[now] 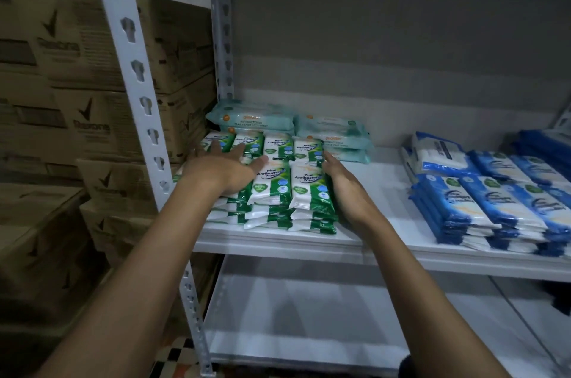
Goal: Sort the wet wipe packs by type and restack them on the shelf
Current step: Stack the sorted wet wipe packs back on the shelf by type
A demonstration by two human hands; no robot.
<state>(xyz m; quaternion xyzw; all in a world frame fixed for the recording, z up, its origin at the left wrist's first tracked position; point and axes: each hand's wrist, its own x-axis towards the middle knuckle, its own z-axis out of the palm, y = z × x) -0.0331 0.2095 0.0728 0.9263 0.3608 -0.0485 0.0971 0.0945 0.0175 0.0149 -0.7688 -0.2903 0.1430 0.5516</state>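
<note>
Both forearms reach to the shelf (278,243), where green pine wipe packs (272,189) sit stacked at its left end. Left hand (227,165) lies flat, fingers spread, on top — right hand (343,184) presses straight-fingered against the side. Squeeze evenly, squaring edges.

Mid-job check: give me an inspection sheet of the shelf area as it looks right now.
Surface: white metal shelf board, bare strip between the groups.
Job's things: green-and-white pine antibacterial wipe packs stacked in rows front left; pale teal antibacterial wipe packs stacked behind them; blue-and-white wipe packs stacked at right.
Clutter: nothing seen.
Grip: left hand flat on top of the green stacks; right hand flat against their right side.
Cables: thin line on the lower shelf, possibly a cable.
Surroundings: brown cardboard cartons stacked left of the upright post; grey wall behind.
</note>
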